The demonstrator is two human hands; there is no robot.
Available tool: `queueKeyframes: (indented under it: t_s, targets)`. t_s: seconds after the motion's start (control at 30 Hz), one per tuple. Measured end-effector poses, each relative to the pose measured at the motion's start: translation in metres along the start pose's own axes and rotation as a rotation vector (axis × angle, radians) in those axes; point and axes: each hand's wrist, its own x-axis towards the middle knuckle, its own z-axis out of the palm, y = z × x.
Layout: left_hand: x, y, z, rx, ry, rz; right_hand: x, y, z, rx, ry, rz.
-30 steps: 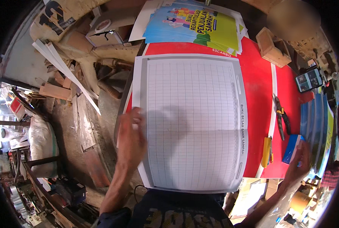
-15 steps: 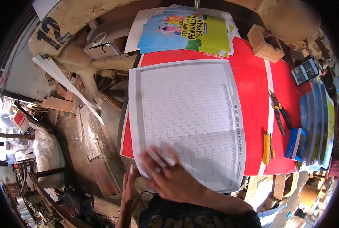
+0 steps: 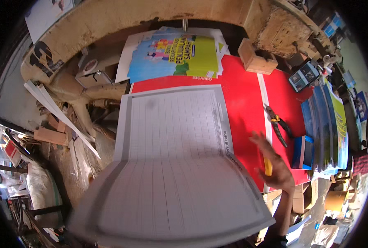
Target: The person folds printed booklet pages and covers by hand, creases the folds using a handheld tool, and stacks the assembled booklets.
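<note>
Right grip (image 3: 280, 171) spread, seemingly empty, by slim yellow cutter (image 3: 268, 166); left grip: can't tell; white gridded paper (image 3: 173, 136) bowed, probably hand-lifted.

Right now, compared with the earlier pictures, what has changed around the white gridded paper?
The paper now has its near half raised toward the camera. The right hand, earlier at the small blue box, then over the paper, has swung right to the long yellow cutter, contact unclear. The left hand has gone from sight. The black-and-yellow pliers lie as before.
</note>
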Motion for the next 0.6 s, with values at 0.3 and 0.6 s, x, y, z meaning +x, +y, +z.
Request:
queueKeyframes:
  t_s: [0.3,0.6]
  targets:
    - [0.108,-0.066,0.014,1.208,-0.483,0.034,0.036,0.002,0.053,0.612,0.124,0.418]
    - [0.109,-0.065,-0.006,2.388,-0.742,0.592,0.006,-0.062,0.03,0.825,0.197,0.386]
